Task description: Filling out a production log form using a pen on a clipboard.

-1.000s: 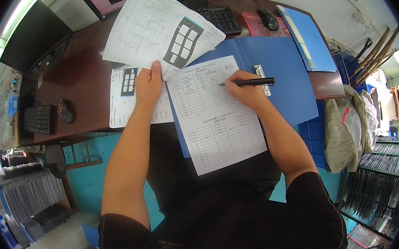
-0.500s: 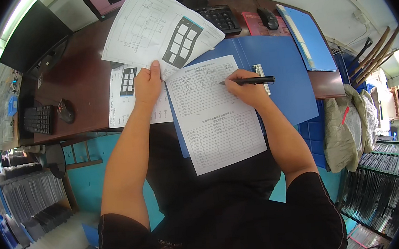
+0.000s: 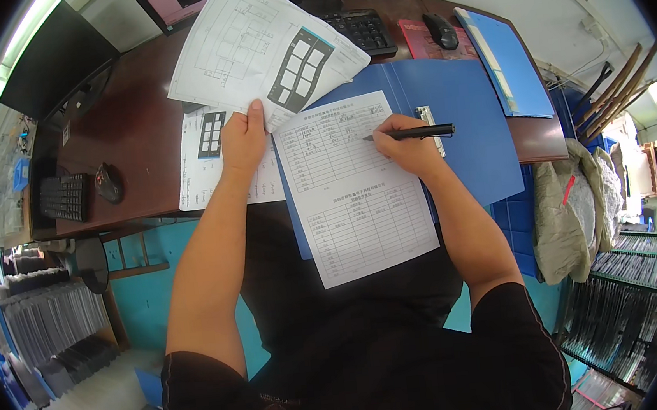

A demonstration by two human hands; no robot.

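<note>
My right hand grips a black pen, its tip at the upper right part of a printed form. Handwriting fills some rows of the form's upper table, while the lower table looks blank. Beneath the form lies a blue clipboard folder with a metal clip. My left hand pinches the lower corner of some drawing sheets, thumb on top, holding them raised and fanned. They show a line drawing and a dark panel with white windows. Under my left wrist rests another marked sheet.
On the brown desk are a keyboard, a mouse on a red item, and a blue binder. A second keyboard and mouse sit at the left. Racks of thin sheets stand on both sides below.
The pen and my right hand have shifted very slightly to the right over the form. My left hand and the drawing sheets stay in place.
</note>
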